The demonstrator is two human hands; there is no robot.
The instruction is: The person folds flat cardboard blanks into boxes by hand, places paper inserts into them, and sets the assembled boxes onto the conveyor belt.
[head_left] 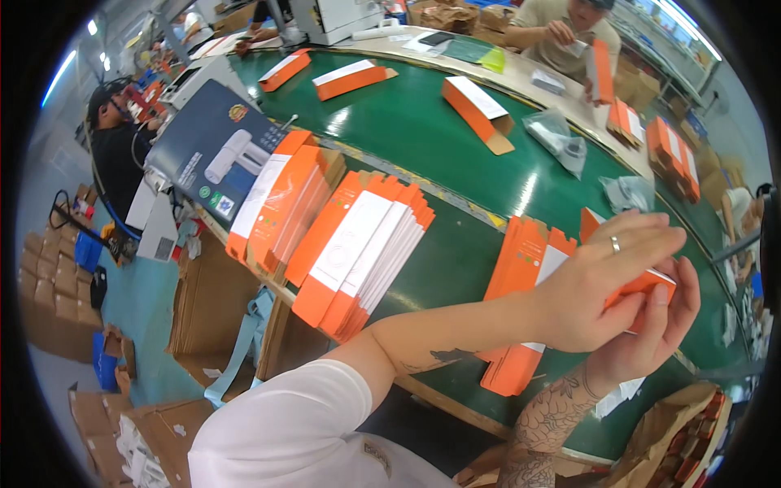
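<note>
An orange and white cardboard box point(643, 285) is between my two hands at the right, mostly covered by them. My left hand point(598, 281), with a ring on one finger, closes on it from the left, its fingers reaching over the top. From below, my right hand point(663, 317) wraps its fingers round the other side. Just left of my hands lies a stack of flat orange cartons point(512, 276), partly hidden under my left forearm. Another orange piece point(590, 221) shows behind my left hand.
Bundled flat cartons point(358, 252) and a second bundle point(272, 199) lie left by a dark blue printed box point(215, 150). Orange boxes point(480, 110) and bagged parts point(561, 142) rest on the green conveyor point(382, 122). A co-worker point(565, 37) handles a box opposite. An open carton point(683, 431) stands lower right.
</note>
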